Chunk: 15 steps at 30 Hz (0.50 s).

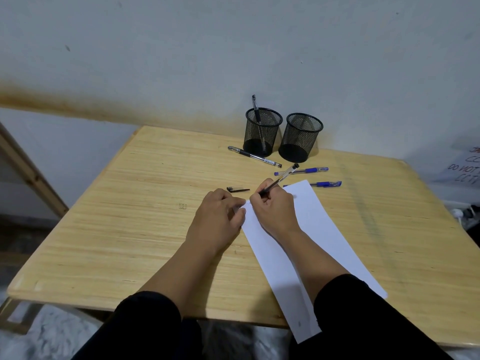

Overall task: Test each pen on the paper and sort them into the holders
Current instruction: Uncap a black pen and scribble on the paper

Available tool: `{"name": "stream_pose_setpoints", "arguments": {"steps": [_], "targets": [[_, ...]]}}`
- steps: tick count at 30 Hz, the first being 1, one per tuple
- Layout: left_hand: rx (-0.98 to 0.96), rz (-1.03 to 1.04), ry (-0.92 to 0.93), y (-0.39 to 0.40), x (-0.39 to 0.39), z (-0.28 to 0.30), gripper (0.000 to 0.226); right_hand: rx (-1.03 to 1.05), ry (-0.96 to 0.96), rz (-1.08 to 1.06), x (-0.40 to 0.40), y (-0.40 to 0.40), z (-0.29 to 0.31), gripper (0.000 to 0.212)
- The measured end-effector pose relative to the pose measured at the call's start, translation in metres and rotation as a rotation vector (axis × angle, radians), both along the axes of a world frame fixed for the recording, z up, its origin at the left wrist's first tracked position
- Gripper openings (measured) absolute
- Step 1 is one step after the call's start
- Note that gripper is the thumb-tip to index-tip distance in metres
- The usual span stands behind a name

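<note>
Your right hand [275, 211] pinches the slim, light, clear-barrelled black pen [279, 181] low at its rubber grip, tip on the thin white paper sheet [311, 229], which slides easily, so your left hand [220, 216] presses its edge flat with loose fingers.

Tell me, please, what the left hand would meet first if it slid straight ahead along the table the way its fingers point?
Probably the black pen cap, lying just beyond the left hand knuckles; the fingers are curled, so direction is approximate.
</note>
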State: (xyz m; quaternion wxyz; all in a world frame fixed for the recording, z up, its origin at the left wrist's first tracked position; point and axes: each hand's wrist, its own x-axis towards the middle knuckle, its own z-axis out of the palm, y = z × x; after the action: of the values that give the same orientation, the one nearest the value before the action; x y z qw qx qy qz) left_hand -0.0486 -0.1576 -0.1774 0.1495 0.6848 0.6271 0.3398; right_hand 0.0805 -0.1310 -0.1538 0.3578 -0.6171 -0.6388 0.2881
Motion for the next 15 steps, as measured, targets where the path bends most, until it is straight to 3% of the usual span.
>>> {"name": "stream_pose_setpoints", "arguments": {"steps": [15], "targets": [[0.006, 0.003, 0.015, 0.0003, -0.0008, 0.0003, 0.028, -0.003, -0.003, -0.032, -0.0019, -0.0017, 0.0027, 0.004]]}}
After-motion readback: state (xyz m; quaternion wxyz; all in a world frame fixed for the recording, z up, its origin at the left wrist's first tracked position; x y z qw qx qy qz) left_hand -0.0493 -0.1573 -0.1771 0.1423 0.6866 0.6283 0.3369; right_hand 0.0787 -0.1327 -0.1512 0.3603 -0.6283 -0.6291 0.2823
